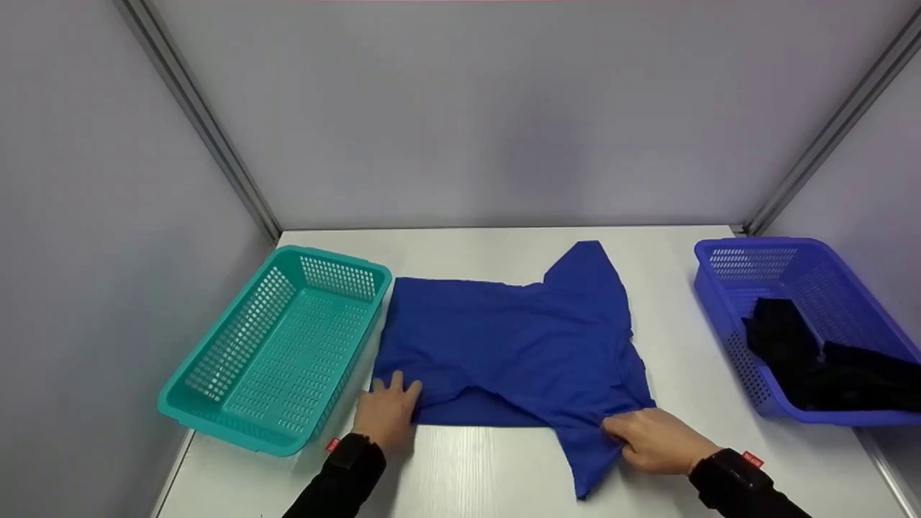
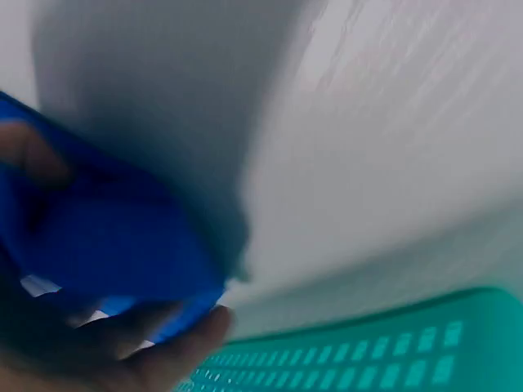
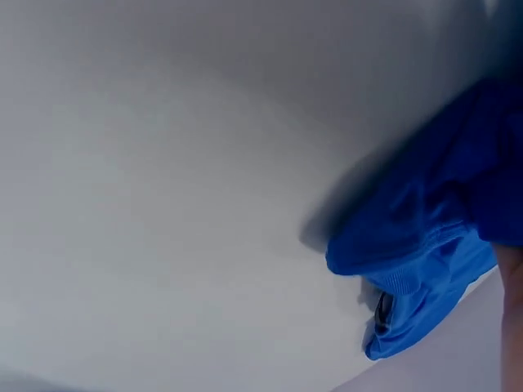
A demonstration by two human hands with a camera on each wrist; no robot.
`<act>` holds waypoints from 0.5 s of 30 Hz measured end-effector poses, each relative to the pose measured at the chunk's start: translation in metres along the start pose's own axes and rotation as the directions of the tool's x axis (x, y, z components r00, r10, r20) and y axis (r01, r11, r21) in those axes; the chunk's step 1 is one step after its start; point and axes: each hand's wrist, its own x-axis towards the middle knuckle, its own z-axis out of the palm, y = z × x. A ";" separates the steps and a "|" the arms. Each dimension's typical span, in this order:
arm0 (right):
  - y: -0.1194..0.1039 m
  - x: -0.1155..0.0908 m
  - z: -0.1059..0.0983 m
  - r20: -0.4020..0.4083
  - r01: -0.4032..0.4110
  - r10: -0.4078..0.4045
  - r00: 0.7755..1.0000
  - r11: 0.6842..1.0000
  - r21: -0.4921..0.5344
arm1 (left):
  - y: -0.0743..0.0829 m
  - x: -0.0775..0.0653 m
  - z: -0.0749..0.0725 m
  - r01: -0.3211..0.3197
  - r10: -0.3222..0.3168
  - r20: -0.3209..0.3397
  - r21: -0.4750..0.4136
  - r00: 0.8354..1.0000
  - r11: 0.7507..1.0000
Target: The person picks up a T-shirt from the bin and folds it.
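A blue T-shirt lies sideways on the white table, its hem toward the left and its sleeves toward the right. The lower long edge is rumpled and partly turned up, showing a layer beneath. My left hand rests on the near hem corner with fingers spread; the left wrist view shows blue cloth between thumb and fingers. With curled fingers my right hand grips the shirt by the near sleeve, which hangs toward the front edge. Ribbed trim on the shirt shows in the right wrist view.
A teal perforated basket stands at the left, close beside the hem. At the right is a purple basket with black cloth in it. Grey-white panels wall the table at the back and sides.
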 end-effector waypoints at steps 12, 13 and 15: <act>0.023 -0.019 -0.011 -0.154 -0.124 0.121 0.981 0.992 -0.003 | -0.017 -0.012 -0.007 -0.171 0.179 -0.124 0.077 0.976 0.982; 0.025 -0.021 -0.012 -0.196 -0.116 0.118 0.973 0.993 0.020 | -0.019 -0.014 -0.007 -0.190 0.196 -0.131 0.058 0.972 0.980; 0.028 -0.026 -0.017 -0.270 -0.105 0.118 0.955 0.993 0.061 | -0.022 -0.018 -0.008 -0.228 0.229 -0.136 0.021 0.964 0.973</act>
